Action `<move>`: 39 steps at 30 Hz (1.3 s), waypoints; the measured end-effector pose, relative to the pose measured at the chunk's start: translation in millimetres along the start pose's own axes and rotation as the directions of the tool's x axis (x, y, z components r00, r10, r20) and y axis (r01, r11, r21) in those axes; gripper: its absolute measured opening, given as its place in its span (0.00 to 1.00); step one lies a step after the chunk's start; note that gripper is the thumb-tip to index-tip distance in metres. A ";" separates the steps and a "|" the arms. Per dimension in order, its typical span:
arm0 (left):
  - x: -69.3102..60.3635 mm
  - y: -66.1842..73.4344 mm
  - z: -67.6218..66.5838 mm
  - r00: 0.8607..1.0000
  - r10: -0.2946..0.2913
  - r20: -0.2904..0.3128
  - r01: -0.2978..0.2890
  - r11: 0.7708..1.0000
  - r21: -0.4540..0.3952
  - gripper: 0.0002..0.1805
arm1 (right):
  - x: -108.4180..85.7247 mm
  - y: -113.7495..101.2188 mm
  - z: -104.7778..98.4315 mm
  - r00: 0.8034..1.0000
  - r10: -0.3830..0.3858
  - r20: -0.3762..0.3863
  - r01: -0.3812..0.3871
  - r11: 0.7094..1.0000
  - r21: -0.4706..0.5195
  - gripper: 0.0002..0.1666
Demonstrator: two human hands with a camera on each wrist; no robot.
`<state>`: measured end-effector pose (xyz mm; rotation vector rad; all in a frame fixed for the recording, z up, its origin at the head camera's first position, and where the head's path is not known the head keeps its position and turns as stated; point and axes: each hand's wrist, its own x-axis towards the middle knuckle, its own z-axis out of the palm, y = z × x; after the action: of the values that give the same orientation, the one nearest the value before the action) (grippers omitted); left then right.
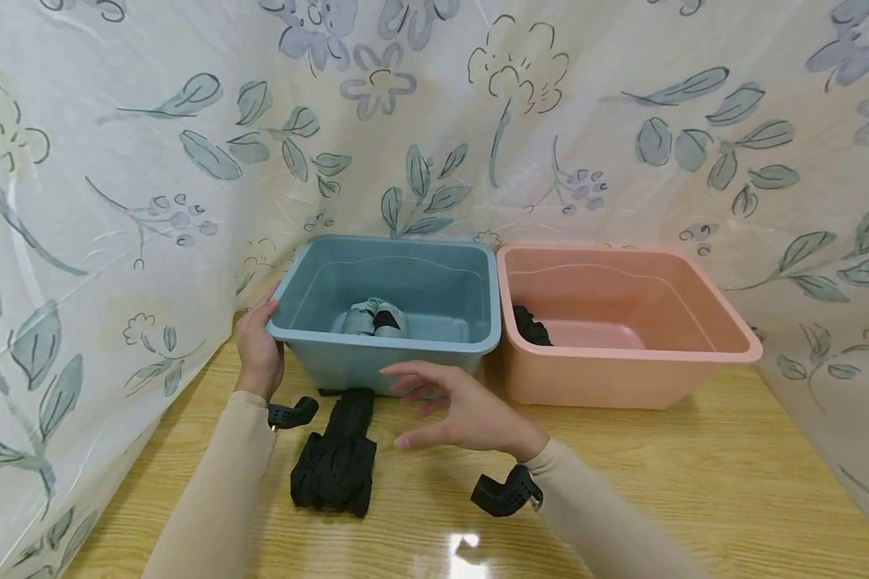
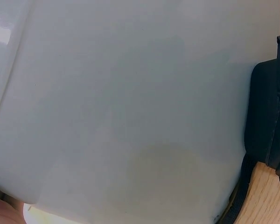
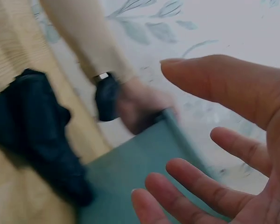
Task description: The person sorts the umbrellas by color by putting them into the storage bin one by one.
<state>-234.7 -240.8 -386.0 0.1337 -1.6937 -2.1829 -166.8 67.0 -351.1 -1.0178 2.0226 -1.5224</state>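
Observation:
My left hand (image 1: pixel 259 344) grips the left front corner of a blue plastic bin (image 1: pixel 391 344) at its rim. In the right wrist view, that left hand (image 3: pixel 147 105) appears blurred at the same corner. My right hand (image 1: pixel 463 406) hovers before the bin's front wall, fingers spread and slightly bent, holding nothing. Between the forearms, a bunched black fabric thing (image 1: pixel 336 466), like a loosely folded umbrella, lies on the table with its narrow end against the bin. Inside the bin sits a pale blue-grey bundle (image 1: pixel 375 319) with a black patch.
A pink plastic bin (image 1: pixel 623 370) stands right beside the blue one, with a dark crumpled thing (image 1: pixel 531 326) at its left inside. Both are on a wood-grain table (image 1: pixel 739 466). Floral sheeting (image 1: pixel 434 121) rises behind and along both sides.

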 end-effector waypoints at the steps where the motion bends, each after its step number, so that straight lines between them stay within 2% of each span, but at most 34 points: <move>1: -0.1 0.0 0.0 1.000 0.000 -0.001 0.000 1.000 -0.003 0.26 | 0.4 6.8 3.5 1.000 0.017 0.000 -0.017 1.000 0.016 0.43; 8: -0.6 -0.3 -0.5 1.000 0.011 0.007 -0.011 1.000 -0.002 0.26 | 12.0 50.4 28.4 0.990 0.137 -0.018 -0.135 0.987 0.091 0.43; 14: -0.8 -0.3 -1.3 1.000 0.009 0.015 -0.009 1.000 0.005 0.26 | 30.3 68.5 47.2 0.976 0.210 -0.049 -0.206 0.975 0.080 0.45; 19: -0.7 -0.7 -1.6 1.000 0.014 0.013 -0.014 1.000 0.012 0.26 | 45.4 74.6 61.3 0.968 0.244 -0.063 -0.242 0.969 0.041 0.48; 26: -1.0 -0.3 -1.3 1.000 0.008 0.017 -0.008 1.000 0.014 0.26 | 63.1 85.0 75.9 0.957 0.279 -0.086 -0.286 0.954 -0.089 0.51; 34: -0.5 -0.5 -1.1 1.000 0.013 0.015 -0.014 1.000 0.020 0.26 | 74.7 81.3 86.9 0.916 0.365 -0.166 -0.387 0.913 -0.130 0.49; 39: -0.2 -1.1 -1.2 1.000 0.010 0.014 -0.010 1.000 0.018 0.26 | 75.8 79.1 92.6 0.904 0.374 -0.209 -0.400 0.911 -0.098 0.49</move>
<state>-234.4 -241.6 -387.4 0.1148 -1.7188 -2.1663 -175.7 -38.9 -447.5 -0.4835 2.3170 -1.3151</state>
